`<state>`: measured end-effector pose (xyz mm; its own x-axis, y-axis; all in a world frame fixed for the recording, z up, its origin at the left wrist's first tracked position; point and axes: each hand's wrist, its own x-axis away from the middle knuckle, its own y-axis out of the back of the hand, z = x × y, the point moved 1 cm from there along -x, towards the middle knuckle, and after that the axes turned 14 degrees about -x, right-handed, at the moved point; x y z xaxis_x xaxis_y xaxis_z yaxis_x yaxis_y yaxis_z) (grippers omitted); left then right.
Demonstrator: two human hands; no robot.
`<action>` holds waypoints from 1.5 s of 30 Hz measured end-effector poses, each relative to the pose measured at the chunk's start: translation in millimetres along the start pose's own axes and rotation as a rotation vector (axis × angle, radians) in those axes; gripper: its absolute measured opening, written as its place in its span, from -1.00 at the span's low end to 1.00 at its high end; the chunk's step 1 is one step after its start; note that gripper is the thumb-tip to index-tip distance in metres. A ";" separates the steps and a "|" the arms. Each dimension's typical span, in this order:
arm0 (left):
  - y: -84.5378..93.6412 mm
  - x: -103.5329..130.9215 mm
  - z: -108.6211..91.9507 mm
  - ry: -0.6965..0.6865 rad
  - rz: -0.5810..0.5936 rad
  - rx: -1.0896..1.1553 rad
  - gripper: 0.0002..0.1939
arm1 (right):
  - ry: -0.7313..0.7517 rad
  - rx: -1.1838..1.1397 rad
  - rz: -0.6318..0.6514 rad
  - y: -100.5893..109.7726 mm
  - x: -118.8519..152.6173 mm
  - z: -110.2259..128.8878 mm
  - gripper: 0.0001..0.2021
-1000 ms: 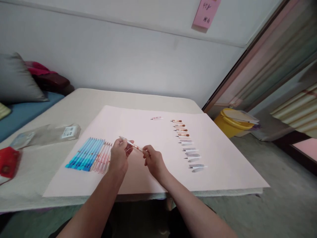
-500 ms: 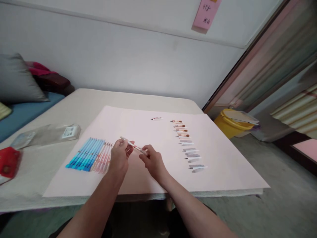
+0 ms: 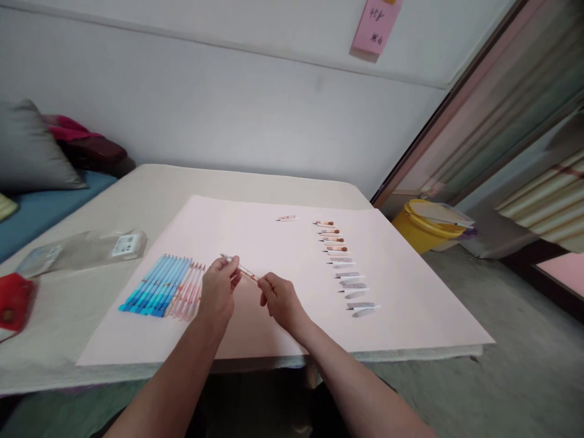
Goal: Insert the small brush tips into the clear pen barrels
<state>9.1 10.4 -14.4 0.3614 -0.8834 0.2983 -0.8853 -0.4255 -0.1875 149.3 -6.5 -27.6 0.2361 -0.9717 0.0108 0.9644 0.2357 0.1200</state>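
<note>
A slim white pen with reddish markings (image 3: 247,272) is held between both hands above the pink sheet. My left hand (image 3: 219,287) is closed around its left end, thumb on top, with the pale tip poking out past the fingers. My right hand (image 3: 281,299) grips the other end, which its fingers cover. Just left of my left hand lie several pink-and-white pens (image 3: 186,291), partly hidden by that hand. Beside them is a row of several blue pens (image 3: 157,285). Over to the right, several short refill-like pieces with dark tips (image 3: 336,249) lie in a column.
A similar small piece (image 3: 287,218) lies alone near the back of the pink sheet (image 3: 274,340). On the table's left are a clear plastic packet (image 3: 91,252) and a red object (image 3: 16,302). A yellow bucket (image 3: 413,228) stands beyond the right side.
My right hand has shifted its hold, and its fingers now wrap over the pen's right end, which showed before. My left hand stays closed on the pen. The view has shifted slightly.
</note>
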 end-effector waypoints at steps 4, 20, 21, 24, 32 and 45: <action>2.1 -2.4 -0.5 0.013 0.036 0.018 -0.81 | -0.080 -0.147 0.041 -1.5 -2.3 -6.5 -0.76; 4.5 -3.6 -6.4 0.026 0.026 0.014 -0.76 | -0.197 -0.326 0.060 -3.7 -6.9 -8.1 -0.75; 4.4 -3.2 -6.6 0.020 0.013 0.007 -0.75 | -0.194 -0.330 0.059 -3.8 -7.0 -7.9 -0.75; 4.9 -3.6 -6.6 0.006 -0.037 -0.014 -0.75 | -0.191 -0.327 0.066 -3.9 -6.1 -6.9 -0.74; 7.3 -6.4 -7.2 0.024 0.019 0.019 -0.70 | -0.206 -0.357 0.066 -3.6 -6.1 -5.2 -0.75; 3.9 -4.6 -7.5 0.014 0.025 0.085 -0.67 | -0.263 -0.483 0.080 -2.5 -3.0 -1.8 -0.73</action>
<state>1.8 14.3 -9.5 0.3345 -0.8917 0.3051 -0.8660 -0.4185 -0.2736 146.4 -4.1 -29.7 0.3326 -0.9077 0.2558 0.9043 0.2301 -0.3595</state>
